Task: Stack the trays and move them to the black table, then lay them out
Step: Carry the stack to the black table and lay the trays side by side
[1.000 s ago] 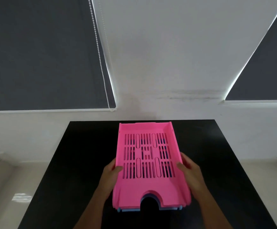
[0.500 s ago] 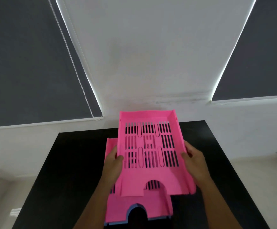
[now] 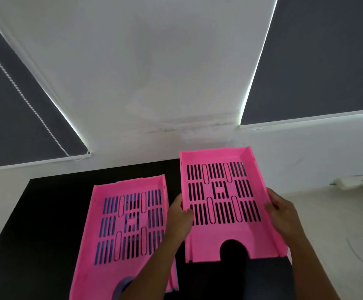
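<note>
A pink slotted tray (image 3: 226,239) is held over the right half of the black table (image 3: 46,224). My left hand (image 3: 179,215) grips its left wall and my right hand (image 3: 283,215) grips its right wall. To its left a second pink tray (image 3: 102,267) tops the stack on the table, with a blue tray edge (image 3: 123,286) showing beneath it at the front notch. My left forearm crosses the stack's near right corner.
A white wall (image 3: 154,83) rises behind the table, with dark roller blinds (image 3: 319,61) on both sides and a bead cord (image 3: 24,98) at the left. Pale floor (image 3: 338,224) lies right of the table.
The top pink tray has been lifted off the stack and carried to the right, held in both hands. The stack now lies to its left. The view has swung right.
</note>
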### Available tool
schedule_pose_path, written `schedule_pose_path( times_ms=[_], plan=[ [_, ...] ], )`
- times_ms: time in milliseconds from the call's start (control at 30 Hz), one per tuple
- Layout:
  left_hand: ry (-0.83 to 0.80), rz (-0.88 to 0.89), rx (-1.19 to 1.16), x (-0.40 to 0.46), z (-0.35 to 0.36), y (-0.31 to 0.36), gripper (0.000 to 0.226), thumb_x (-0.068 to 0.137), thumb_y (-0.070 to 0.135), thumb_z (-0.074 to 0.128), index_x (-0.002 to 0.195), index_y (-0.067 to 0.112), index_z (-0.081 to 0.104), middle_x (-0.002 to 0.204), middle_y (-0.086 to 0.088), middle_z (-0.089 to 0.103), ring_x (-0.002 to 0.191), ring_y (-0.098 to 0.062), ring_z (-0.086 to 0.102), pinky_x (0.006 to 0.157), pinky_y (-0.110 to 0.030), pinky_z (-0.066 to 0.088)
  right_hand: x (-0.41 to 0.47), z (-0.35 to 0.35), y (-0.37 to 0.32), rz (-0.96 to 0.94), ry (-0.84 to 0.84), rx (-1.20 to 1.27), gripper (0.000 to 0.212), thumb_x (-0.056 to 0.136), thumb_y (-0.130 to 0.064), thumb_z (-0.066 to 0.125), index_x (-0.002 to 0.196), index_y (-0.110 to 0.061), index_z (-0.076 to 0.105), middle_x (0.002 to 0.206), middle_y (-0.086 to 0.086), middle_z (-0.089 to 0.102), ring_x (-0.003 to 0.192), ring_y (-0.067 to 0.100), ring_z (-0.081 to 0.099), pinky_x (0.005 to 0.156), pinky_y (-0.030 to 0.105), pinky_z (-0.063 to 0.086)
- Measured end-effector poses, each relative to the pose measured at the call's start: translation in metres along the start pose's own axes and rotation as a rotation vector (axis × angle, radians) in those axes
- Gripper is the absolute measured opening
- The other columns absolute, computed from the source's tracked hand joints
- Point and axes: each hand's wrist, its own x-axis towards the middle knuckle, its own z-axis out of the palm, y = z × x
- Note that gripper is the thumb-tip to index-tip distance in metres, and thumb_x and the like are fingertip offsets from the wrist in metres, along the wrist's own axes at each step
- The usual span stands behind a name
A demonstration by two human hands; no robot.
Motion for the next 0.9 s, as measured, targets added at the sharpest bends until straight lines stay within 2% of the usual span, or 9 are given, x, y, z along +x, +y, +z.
schedule_pose_path(
  times_ms=[67, 200, 300, 433, 533, 700, 800, 833, 900],
  plan=[
    [0.022, -0.072, -0.007, 0.003, 0.013, -0.009, 0.044, 0.090, 0.001, 0.057, 0.118, 0.034, 0.059, 0.110, 0.007, 0.072, 0.086, -0.002, 0.072, 0.066, -0.018, 0.059, 0.006, -0.001, 0.015, -0.001, -0.017, -0.017, 0.036, 0.101, -0.015, 0.047, 0.125, -0.035, 0.064, 0.096, -0.006, 0.075, 0.085, 0.012, 0.070, 0.087, 0.042, 0.055],
    [0.081, -0.208, 0.040, 0.001, 0.029, -0.025, 0.055, 0.089, 0.017, 0.062, 0.141, 0.022, 0.046, 0.132, -0.003, 0.064, 0.117, -0.024, 0.063, 0.098, -0.051, 0.054, 0.013, 0.011, 0.043, -0.004, -0.077, -0.024, 0.036, 0.102, -0.018, 0.046, 0.130, -0.034, 0.061, 0.099, -0.005, 0.075, 0.084, 0.011, 0.071, 0.078, 0.034, 0.058],
    [0.103, -0.256, 0.074, -0.003, 0.036, -0.033, 0.063, 0.089, 0.024, 0.064, 0.147, 0.023, 0.038, 0.142, -0.005, 0.056, 0.124, -0.026, 0.058, 0.104, -0.047, 0.048, 0.013, 0.018, 0.059, -0.006, -0.140, -0.053, 0.038, 0.102, -0.014, 0.044, 0.129, -0.033, 0.061, 0.095, -0.005, 0.076, 0.079, 0.010, 0.074, 0.071, 0.022, 0.057],
    [0.114, -0.319, 0.128, -0.004, 0.038, -0.043, 0.075, 0.091, 0.030, 0.064, 0.154, 0.020, 0.024, 0.154, -0.006, 0.042, 0.137, -0.028, 0.044, 0.110, -0.045, 0.036, 0.008, 0.023, 0.063, 0.008, -0.178, -0.049, 0.042, 0.102, -0.017, 0.044, 0.108, -0.057, 0.056, 0.089, -0.018, 0.075, 0.074, 0.001, 0.073, 0.056, 0.011, 0.055],
    [0.090, -0.333, 0.150, -0.002, 0.037, -0.048, 0.076, 0.091, 0.033, 0.064, 0.154, 0.021, 0.023, 0.155, -0.007, 0.040, 0.139, -0.029, 0.042, 0.111, -0.048, 0.035, 0.006, 0.026, 0.066, 0.026, -0.192, -0.064, 0.036, 0.102, -0.016, 0.045, 0.110, -0.050, 0.057, 0.089, -0.020, 0.074, 0.074, 0.000, 0.073, 0.053, 0.009, 0.054],
    [0.055, -0.340, 0.175, 0.000, 0.036, -0.047, 0.082, 0.091, 0.035, 0.063, 0.156, 0.026, 0.014, 0.158, -0.006, 0.035, 0.140, -0.029, 0.040, 0.113, -0.049, 0.033, 0.008, 0.035, 0.069, 0.128, -0.131, -0.091, 0.033, 0.100, -0.011, 0.043, 0.113, -0.032, 0.065, 0.078, -0.007, 0.072, 0.063, 0.003, 0.070, 0.050, 0.008, 0.049],
    [0.063, -0.301, 0.127, 0.004, 0.031, -0.041, 0.076, 0.091, 0.028, 0.063, 0.154, 0.028, 0.020, 0.147, -0.001, 0.050, 0.120, -0.018, 0.060, 0.100, -0.042, 0.052, 0.009, 0.043, 0.064, 0.186, -0.043, -0.114, 0.026, 0.098, -0.008, 0.042, 0.108, -0.013, 0.066, 0.083, 0.003, 0.071, 0.071, 0.016, 0.071, 0.062, 0.031, 0.060],
    [0.070, -0.287, 0.105, 0.007, 0.028, -0.039, 0.073, 0.091, 0.025, 0.062, 0.152, 0.029, 0.023, 0.137, 0.004, 0.058, 0.104, -0.006, 0.064, 0.082, -0.029, 0.059, 0.009, 0.046, 0.060, 0.198, 0.016, -0.118, 0.024, 0.098, -0.009, 0.043, 0.109, -0.007, 0.064, 0.088, 0.008, 0.072, 0.075, 0.023, 0.072, 0.070, 0.039, 0.062],
    [0.086, -0.242, 0.093, 0.012, 0.021, -0.035, 0.072, 0.093, 0.023, 0.061, 0.153, 0.029, 0.023, 0.130, 0.011, 0.059, 0.082, 0.009, 0.062, 0.055, -0.008, 0.051, 0.007, 0.053, 0.048, 0.225, 0.133, -0.097, 0.032, 0.098, -0.014, 0.044, 0.123, -0.003, 0.060, 0.108, 0.018, 0.071, 0.088, 0.030, 0.072, 0.075, 0.039, 0.062]
  ],
)
